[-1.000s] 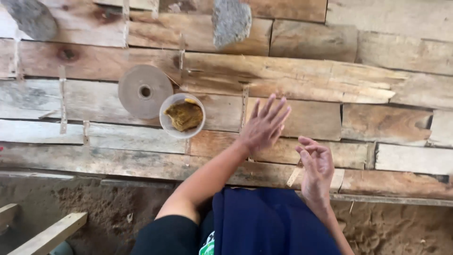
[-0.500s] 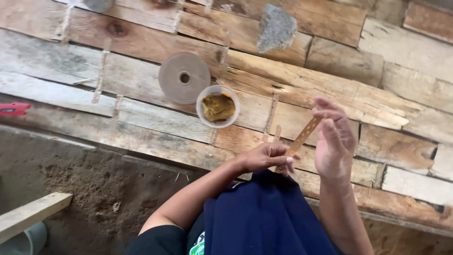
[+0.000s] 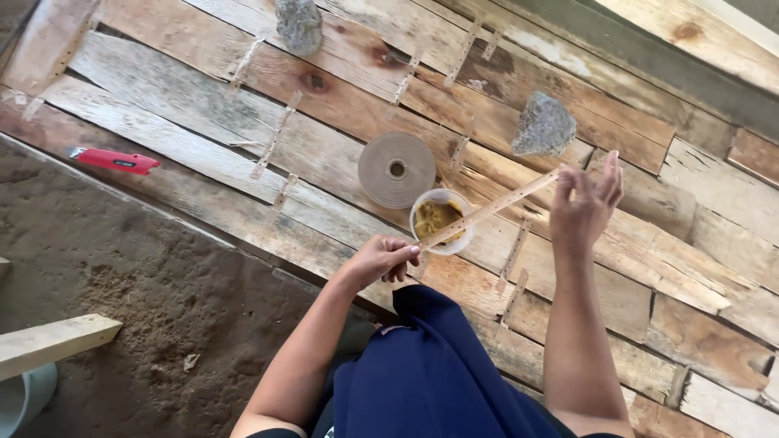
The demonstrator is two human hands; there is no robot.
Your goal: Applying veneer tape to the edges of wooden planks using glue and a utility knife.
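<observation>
1. The left hand [image 3: 381, 259] is curled, its fingertips pinching the lower end of a tape strip [image 3: 489, 210].
2. The right hand [image 3: 586, 204] is raised with fingers half spread and loosely bent; thumb and forefinger pinch the strip's upper end.
3. The strip is thin, tan and perforated. It is stretched taut between both hands, slanting up from left to right, held above the boards.
4. Under the strip's lower half stands a small white cup [image 3: 441, 221] with yellow-brown paste inside, resting on the wood.
5. Just beside the cup, up and to the left, lies a flat roll [image 3: 397, 169] of the same tan tape.
6. A grey stone [image 3: 544, 126] sits on the planks near the right hand; another stone [image 3: 299, 24] lies farther off at the top.
7. Short tape pieces [image 3: 278, 134] bridge the seams between the planks [image 3: 203, 105].
8. A red knife [image 3: 114, 161] lies well apart at the left edge of the wood, beside bare soil [image 3: 146, 284].
</observation>
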